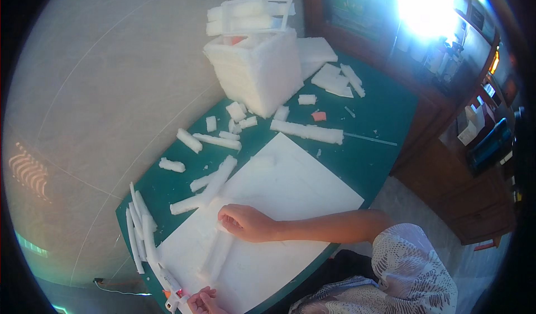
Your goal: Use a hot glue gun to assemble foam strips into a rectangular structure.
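My right hand rests with curled fingers over the upper end of a white foam strip, which lies on a large white board. At the bottom edge, my left hand is partly cut off, its fingers bent close together. Beside it is a white tool with an orange part and a small red glow. Whether the left fingers touch this tool is hard to tell. Just beyond the right hand, another foam strip lies across the board's left edge.
A big white foam box stands at the back of the green table, foam strips and a white frame on top. Loose foam pieces and a thin clear stick are scattered about. Long strips pile up at left.
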Tool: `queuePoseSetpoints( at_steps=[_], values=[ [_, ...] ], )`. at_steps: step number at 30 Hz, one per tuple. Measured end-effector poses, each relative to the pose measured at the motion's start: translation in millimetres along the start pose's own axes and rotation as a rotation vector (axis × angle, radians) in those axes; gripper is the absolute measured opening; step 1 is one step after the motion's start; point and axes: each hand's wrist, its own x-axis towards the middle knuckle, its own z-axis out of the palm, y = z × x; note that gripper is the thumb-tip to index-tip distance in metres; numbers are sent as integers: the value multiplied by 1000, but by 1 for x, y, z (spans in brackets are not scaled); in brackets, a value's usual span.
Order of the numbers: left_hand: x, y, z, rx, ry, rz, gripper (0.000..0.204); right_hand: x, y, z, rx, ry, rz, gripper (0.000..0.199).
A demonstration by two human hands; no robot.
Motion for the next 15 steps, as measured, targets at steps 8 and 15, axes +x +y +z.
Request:
queuePoseSetpoints(
  at_steps=[8, 15],
  values=[
    [13, -20, 0, -162, -15, -51, 13, 8, 2, -2, -63, 23, 3, 16],
    [11, -10, 3, -69, -77, -50, 42, 9, -13, -3, -146, -89, 122, 20]
  ],
)
